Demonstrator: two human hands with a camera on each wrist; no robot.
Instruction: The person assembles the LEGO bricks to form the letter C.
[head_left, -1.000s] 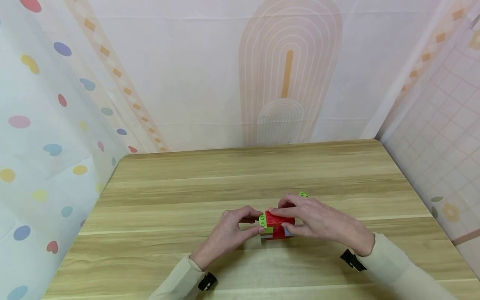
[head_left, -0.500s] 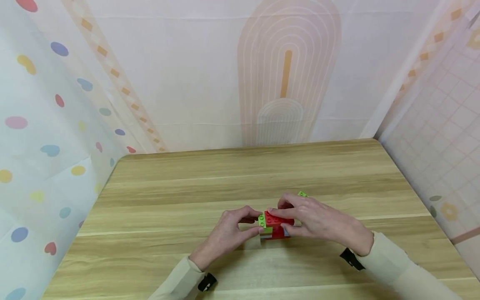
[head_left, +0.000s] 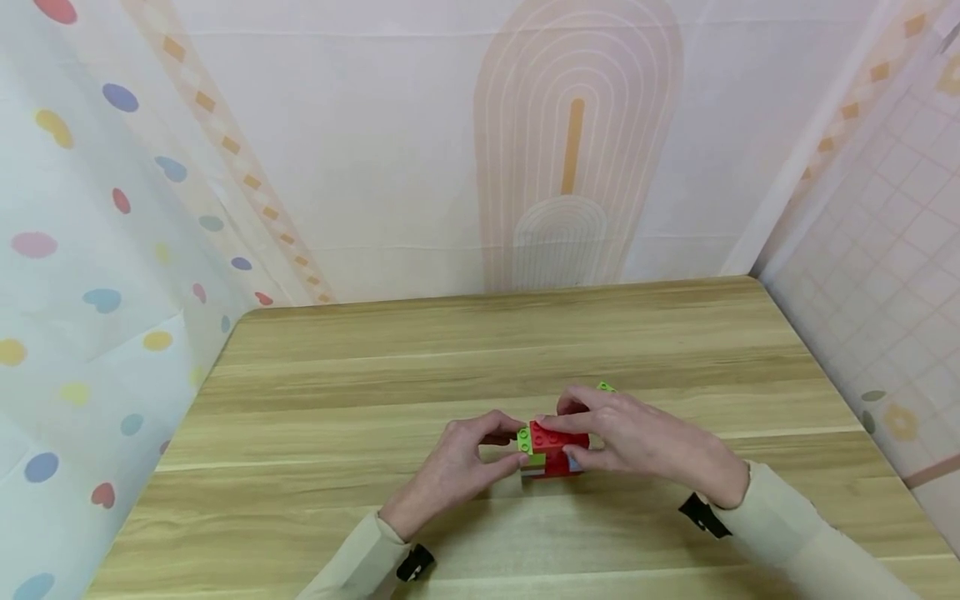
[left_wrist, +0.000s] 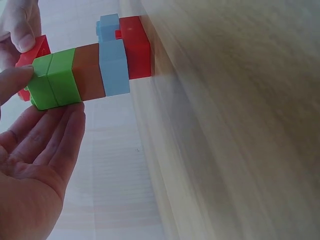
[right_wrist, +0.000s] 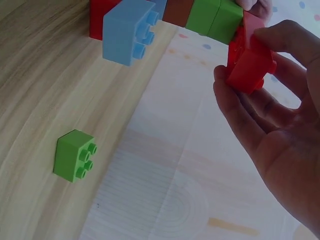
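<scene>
A stack of toy building bricks stands on the wooden table. From the bottom it has a red base brick (left_wrist: pixel 136 47), a light blue brick (left_wrist: pixel 114 67), a brown brick (left_wrist: pixel 89 72) and two green bricks (left_wrist: pixel 64 75). A second light blue brick (right_wrist: pixel 122 32) sits on the base's other end. My left hand (head_left: pixel 457 462) pinches the green top of the stack between thumb and fingers. With thumb and fingers, my right hand (head_left: pixel 637 437) holds a red brick (right_wrist: pixel 249 65) against the stack's top, overhanging to the right. Whether its studs are engaged, I cannot tell.
A loose green brick (right_wrist: pixel 69 155) lies on the wooden table (head_left: pixel 375 358), behind my right hand and partly covered by it in the head view. Patterned curtains (head_left: pixel 390 150) hang round the table's back and sides.
</scene>
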